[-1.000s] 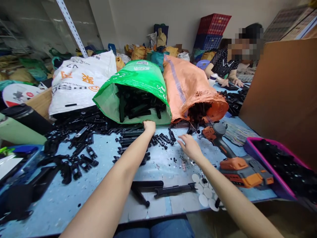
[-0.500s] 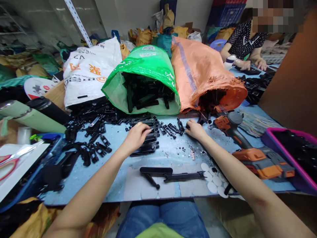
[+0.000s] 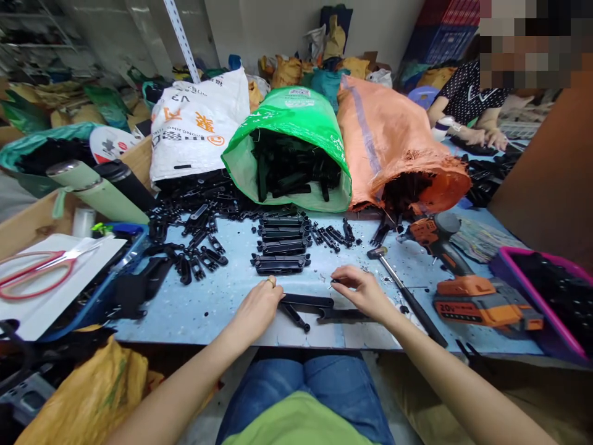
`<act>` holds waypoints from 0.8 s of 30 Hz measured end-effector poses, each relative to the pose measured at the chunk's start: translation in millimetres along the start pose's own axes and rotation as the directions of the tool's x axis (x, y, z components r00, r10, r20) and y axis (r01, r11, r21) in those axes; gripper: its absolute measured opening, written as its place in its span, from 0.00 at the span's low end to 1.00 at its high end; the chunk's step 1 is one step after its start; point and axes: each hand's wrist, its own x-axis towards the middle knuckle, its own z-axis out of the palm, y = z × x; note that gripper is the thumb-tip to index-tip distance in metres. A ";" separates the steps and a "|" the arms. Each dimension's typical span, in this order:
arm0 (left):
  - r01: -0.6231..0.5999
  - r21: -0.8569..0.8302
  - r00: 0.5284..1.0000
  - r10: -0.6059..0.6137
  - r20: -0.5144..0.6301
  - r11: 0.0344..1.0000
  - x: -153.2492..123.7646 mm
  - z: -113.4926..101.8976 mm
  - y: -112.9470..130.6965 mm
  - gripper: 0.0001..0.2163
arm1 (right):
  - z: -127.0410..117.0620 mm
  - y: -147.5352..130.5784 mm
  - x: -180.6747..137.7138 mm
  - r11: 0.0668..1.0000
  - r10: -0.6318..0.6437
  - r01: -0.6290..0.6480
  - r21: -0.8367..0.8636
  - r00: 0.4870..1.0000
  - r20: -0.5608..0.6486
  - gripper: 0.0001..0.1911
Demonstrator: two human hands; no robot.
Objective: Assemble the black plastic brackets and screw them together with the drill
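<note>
My left hand (image 3: pixel 258 311) is closed at the left end of a black plastic arm assembly (image 3: pixel 308 301), its fingertips hiding that end. The assembly lies near the table's front edge, with a short ball-ended link (image 3: pixel 296 319) angled below it and a forked bar (image 3: pixel 345 314) at its right. My right hand (image 3: pixel 365 292) hovers just above the forked bar, thumb and forefinger pinching a small screw (image 3: pixel 332 284) with a thin shiny shaft. Behind the hands, several finished-looking black arms (image 3: pixel 282 247) lie stacked in a row.
A hammer (image 3: pixel 407 293) and an orange cordless drill (image 3: pixel 467 290) lie at right, beside a pink bin (image 3: pixel 514 278). Green (image 3: pixel 291 111), white (image 3: pixel 199 123) and orange sacks (image 3: pixel 384 123) stand behind. Scissors (image 3: pixel 50 269) rest at left. A co-worker (image 3: pixel 472 105) sits at far right.
Both hands have come back towards the front edge: the left from the row of arms to the assembly, the right from the small parts with a screw. The view has shifted.
</note>
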 end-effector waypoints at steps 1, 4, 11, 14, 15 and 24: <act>-0.017 0.031 1.000 0.017 0.005 0.999 1.1 -1.3 3.1 0.11 | 1.5 -0.6 -4.1 1.000 0.001 -0.001 -0.001 1.000 0.002 0.10; -0.031 0.035 0.999 0.031 -0.017 0.999 2.2 0.0 9.4 0.08 | 5.3 -1.0 -14.6 1.000 0.028 -0.028 -0.003 1.000 0.007 0.10; -0.124 0.000 0.927 0.116 -0.356 0.992 -7.2 32.9 1.7 0.11 | 12.9 -4.1 -26.2 0.987 -0.077 0.071 -0.145 0.996 -0.036 0.08; -0.191 0.043 0.908 0.193 -0.372 0.981 -8.5 42.3 -5.6 0.12 | 16.0 -5.0 -27.2 0.966 -0.109 0.112 -0.233 0.994 0.023 0.08; -0.210 0.057 0.905 0.216 -0.366 0.976 -8.4 44.0 -7.5 0.12 | 17.1 -5.5 -27.5 0.957 -0.121 0.130 -0.258 0.991 0.048 0.08; -0.315 0.080 0.849 0.318 -0.421 0.946 -11.1 54.7 -19.3 0.12 | 28.0 7.1 -44.2 0.895 -0.227 0.240 -0.376 0.971 0.079 0.13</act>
